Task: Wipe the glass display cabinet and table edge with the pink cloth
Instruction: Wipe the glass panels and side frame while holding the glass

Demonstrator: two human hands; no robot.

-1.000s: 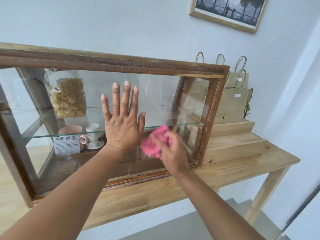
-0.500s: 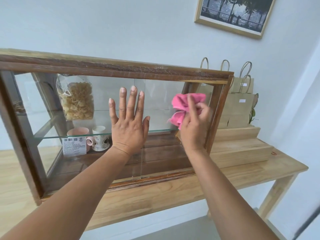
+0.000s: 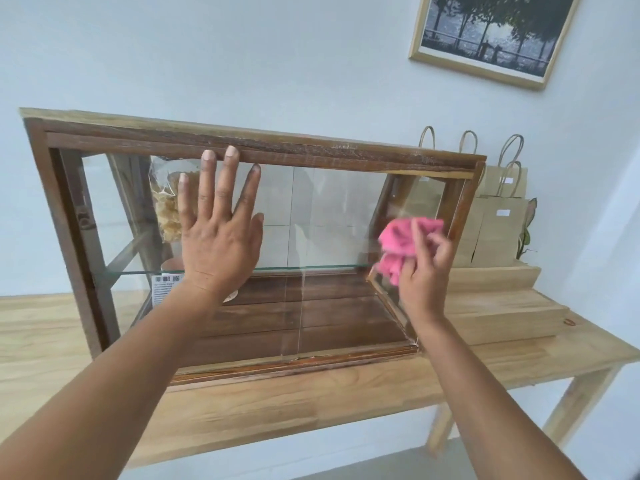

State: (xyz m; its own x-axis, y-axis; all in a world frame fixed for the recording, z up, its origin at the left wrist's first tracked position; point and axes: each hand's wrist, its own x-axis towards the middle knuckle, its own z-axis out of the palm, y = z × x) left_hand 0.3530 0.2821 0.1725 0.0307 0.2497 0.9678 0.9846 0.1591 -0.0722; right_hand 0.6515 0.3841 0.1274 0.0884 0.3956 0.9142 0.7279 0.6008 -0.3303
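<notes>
A wooden-framed glass display cabinet [image 3: 311, 154] stands on a light wooden table [image 3: 277, 403]. My left hand [image 3: 218, 233] lies flat on the front glass, fingers spread, fingertips reaching the top frame rail. My right hand [image 3: 424, 271] grips a bunched pink cloth [image 3: 398, 247] and presses it against the right part of the front glass, close to the right frame post. Inside the cabinet are a glass shelf [image 3: 311, 268], a clear bag of pale snacks [image 3: 168, 206] and a label card [image 3: 162, 289], partly hidden by my left hand.
Brown paper bags [image 3: 498, 230] stand on stepped wooden risers [image 3: 498, 306] right of the cabinet, with a small plant [image 3: 524, 233] beside them. A framed picture [image 3: 491, 32] hangs on the white wall. The table's front edge [image 3: 311, 431] runs below my forearms.
My right hand moved the pink cloth from low on the glass up to the right side, then slightly down and right. My left hand slid upward toward the top rail.
</notes>
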